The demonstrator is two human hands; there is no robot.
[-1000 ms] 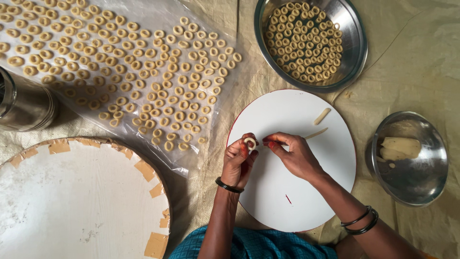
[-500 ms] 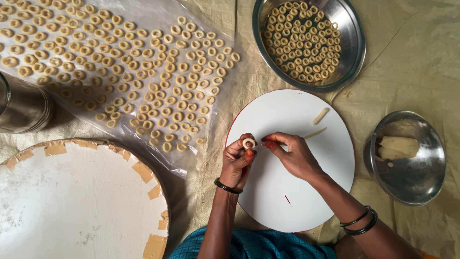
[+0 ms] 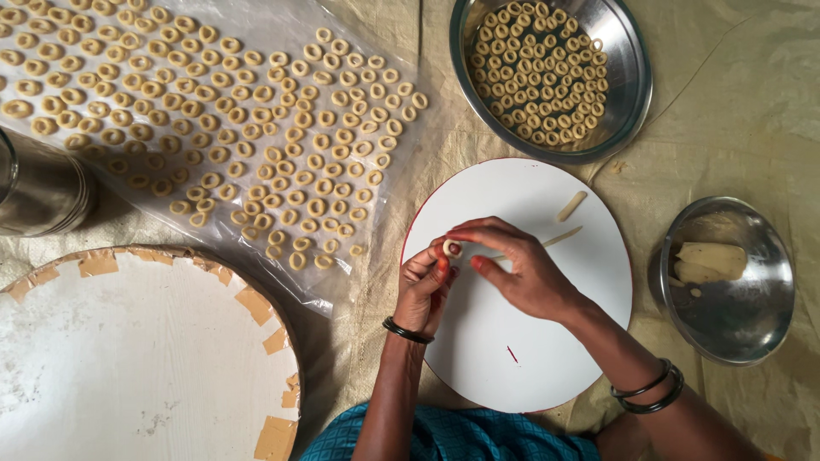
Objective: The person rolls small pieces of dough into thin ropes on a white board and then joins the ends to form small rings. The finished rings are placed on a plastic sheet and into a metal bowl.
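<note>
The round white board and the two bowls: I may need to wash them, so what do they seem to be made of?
The round white board looks like smooth painted or laminated board, matte, with a red rim; the core is hidden. The bowl of rings and the small bowl look like polished steel: silvery, with bright reflections. The dough ring between the left hand and right hand looks soft and pale.

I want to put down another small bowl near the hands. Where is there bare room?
The near part of the round white board is bare, below both hands. The big white disc at lower left is bare too. Crowded: the clear plastic sheet packed with dough rings, and the large steel plate full of rings. The left hand holds one ring.
</note>
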